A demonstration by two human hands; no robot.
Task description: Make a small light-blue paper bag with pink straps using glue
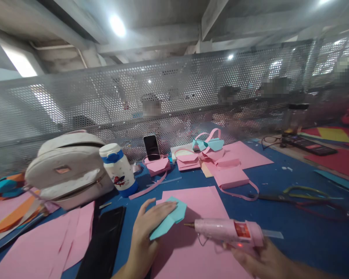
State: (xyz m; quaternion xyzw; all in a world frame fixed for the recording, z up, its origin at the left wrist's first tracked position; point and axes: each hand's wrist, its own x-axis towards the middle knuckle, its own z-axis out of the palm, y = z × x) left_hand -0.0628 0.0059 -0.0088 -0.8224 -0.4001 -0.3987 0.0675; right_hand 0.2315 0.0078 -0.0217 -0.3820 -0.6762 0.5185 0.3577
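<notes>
A white backpack (pixel 72 164) stands beyond and left of the left hand (pixel 147 230), its badge (pixel 62 169) unreadable. Below that hand and to its right lies a pink sheet (pixel 203 257). Ahead-left of it, a white-and-blue bottle (pixel 116 167) bears a small reddish picture. The right hand (pixel 266 261) grips a pink glue gun (pixel 218 228), its orange label (pixel 242 229) too blurred to read, nozzle towards the turquoise folded paper (pixel 173 217) held under the left hand's fingers.

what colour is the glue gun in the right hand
The glue gun is pink with a red patch, shown in the head view.
</notes>
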